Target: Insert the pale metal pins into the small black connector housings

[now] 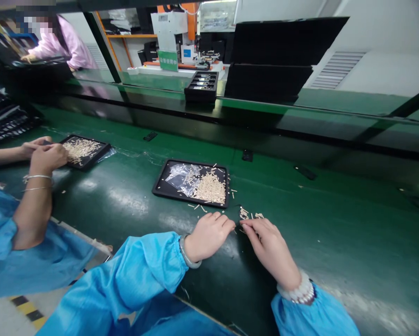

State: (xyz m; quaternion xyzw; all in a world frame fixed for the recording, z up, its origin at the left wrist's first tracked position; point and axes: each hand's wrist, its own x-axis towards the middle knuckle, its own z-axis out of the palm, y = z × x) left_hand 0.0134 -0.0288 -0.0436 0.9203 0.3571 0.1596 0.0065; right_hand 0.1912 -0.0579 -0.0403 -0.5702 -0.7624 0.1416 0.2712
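My left hand (208, 234) is over the green bench, its fingers curled and fingertips together; whatever they may hold is hidden. My right hand (271, 248) faces it, thumb and forefinger pinched on something too small to make out. Just beyond my right fingertips lies a small heap of pale strips (243, 213). Behind my hands, a shallow black tray (160, 187) holds a larger pile of pale strips (211, 187) and a clear plastic bag (183, 177). Several loose strips are scattered around the tray's near and right edges.
On my left, a co-worker's hands (48, 156) work beside another black tray (104, 150) of strips. Small black parts (247, 155) lie along the bench (352, 224). A black box (201, 88) stands on the raised shelf. Another person (67, 44) is beyond it.
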